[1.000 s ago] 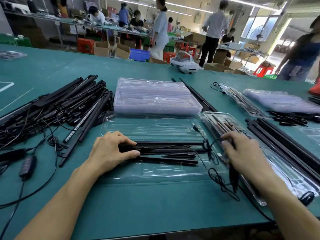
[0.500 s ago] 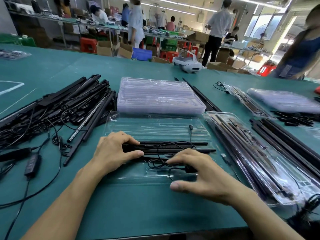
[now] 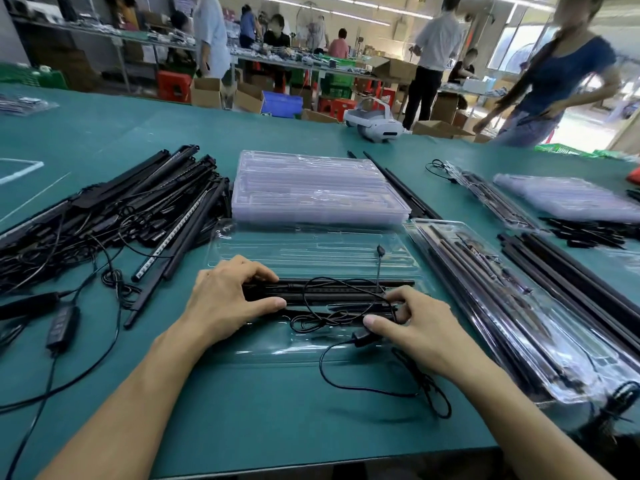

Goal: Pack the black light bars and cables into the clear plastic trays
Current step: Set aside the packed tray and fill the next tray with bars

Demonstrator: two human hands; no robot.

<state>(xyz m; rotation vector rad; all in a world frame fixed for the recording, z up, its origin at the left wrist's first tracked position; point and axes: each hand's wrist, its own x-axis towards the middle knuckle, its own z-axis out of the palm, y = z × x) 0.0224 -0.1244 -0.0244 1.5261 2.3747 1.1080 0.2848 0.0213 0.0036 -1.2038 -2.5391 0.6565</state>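
Head view of one packing step. A clear tray (image 3: 311,249) lies on the table (image 3: 277,410) in front of the person, its far channels bare. The bars (image 3: 332,293) rest lengthwise in its middle channels. The left hand (image 3: 225,299) grips their left end, fingers curled over the top and thumb along the near side, apparently to keep them seated while the wire is handled. The right hand (image 3: 422,327) pinches the cable (image 3: 322,322) at the bars' right end, thumb just beside a small plug (image 3: 362,338). Part of the cable lies looped over the bars, and part trails off the tray's near edge, so gathering it in seems the step in hand. Spare trays (image 3: 311,188) are stacked just beyond, a loose pile (image 3: 121,209) waits at left, and a filled tray (image 3: 502,306) lies at right.
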